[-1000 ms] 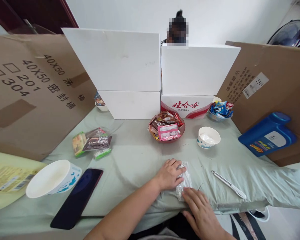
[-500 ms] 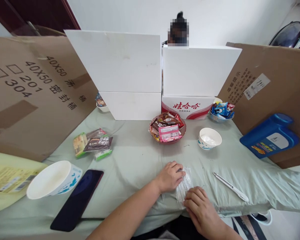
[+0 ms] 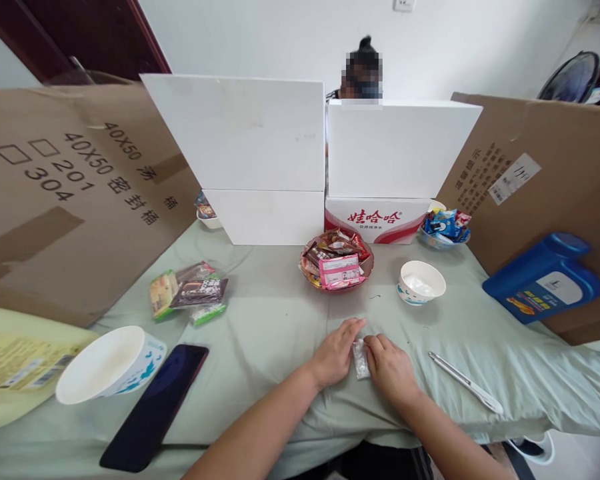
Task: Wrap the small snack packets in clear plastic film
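pale green cloth covers the desk (image 3: 260, 320), with cardboard sheets and white foam boards standing along its far and side edges. near the middle of the front edge, the left hand (image 3: 336, 353) and the right hand (image 3: 391, 367) lie side by side on the cloth with a small clear plastic packet (image 3: 361, 359) pressed between them; the fingers of both rest on it, so only a strip of it shows. toward the far edge sit a red bowl of snacks (image 3: 337, 263) and a small white cup (image 3: 421, 283). a silver pen (image 3: 464, 381) lies toward the right front corner. a dark phone (image 3: 155, 405) and a large white bowl (image 3: 107, 363) lie toward the left front corner.
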The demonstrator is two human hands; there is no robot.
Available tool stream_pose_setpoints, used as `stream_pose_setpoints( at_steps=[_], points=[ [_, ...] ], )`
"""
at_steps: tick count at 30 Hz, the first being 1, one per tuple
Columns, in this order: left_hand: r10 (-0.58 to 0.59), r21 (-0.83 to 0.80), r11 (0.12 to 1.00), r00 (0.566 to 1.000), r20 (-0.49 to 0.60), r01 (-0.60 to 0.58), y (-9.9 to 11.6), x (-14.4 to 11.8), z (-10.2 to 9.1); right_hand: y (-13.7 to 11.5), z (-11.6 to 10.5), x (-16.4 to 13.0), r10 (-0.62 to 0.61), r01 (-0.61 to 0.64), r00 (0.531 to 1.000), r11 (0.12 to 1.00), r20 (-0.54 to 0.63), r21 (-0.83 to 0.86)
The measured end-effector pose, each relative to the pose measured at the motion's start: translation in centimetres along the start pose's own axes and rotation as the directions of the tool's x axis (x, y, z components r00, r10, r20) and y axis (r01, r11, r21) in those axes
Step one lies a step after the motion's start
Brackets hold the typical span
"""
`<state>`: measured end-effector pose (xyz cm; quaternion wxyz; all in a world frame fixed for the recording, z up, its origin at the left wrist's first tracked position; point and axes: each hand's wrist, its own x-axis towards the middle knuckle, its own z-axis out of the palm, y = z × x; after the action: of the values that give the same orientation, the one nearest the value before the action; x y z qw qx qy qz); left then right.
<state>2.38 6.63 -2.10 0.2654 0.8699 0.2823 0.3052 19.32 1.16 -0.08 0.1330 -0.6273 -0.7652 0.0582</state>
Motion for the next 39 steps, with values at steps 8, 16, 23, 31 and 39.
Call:
stream_pose_setpoints(
  at_steps=[8,16,23,31,39],
  points=[
    [-0.047,0.046,0.998,0.998,0.036,0.046,0.7,0.2,0.0,0.4,1.1,0.1,0.016,-0.02,0.993,0.999,-0.115,-0.032],
    [-0.082,0.086,0.993,0.996,0.022,0.08,1.1,0.5,-0.1,3.8,-0.6,-0.3,-0.039,0.027,0.916,0.999,-0.398,-0.035],
    [-0.082,0.074,0.994,0.996,-0.045,0.085,0.9,0.2,-0.1,0.4,-0.9,-2.1,-0.291,0.292,0.956,0.948,-0.029,0.123],
    [-0.112,0.063,0.992,0.994,0.005,0.112,1.2,0.4,-0.6,6.8,-7.0,1.8,-0.137,0.143,0.977,0.989,-0.162,0.024],
    [-0.167,0.06,0.985,0.985,0.036,0.164,1.3,0.6,-0.5,13.0,-11.3,13.7,0.347,-0.295,0.921,0.919,0.18,-0.261]
  ],
)
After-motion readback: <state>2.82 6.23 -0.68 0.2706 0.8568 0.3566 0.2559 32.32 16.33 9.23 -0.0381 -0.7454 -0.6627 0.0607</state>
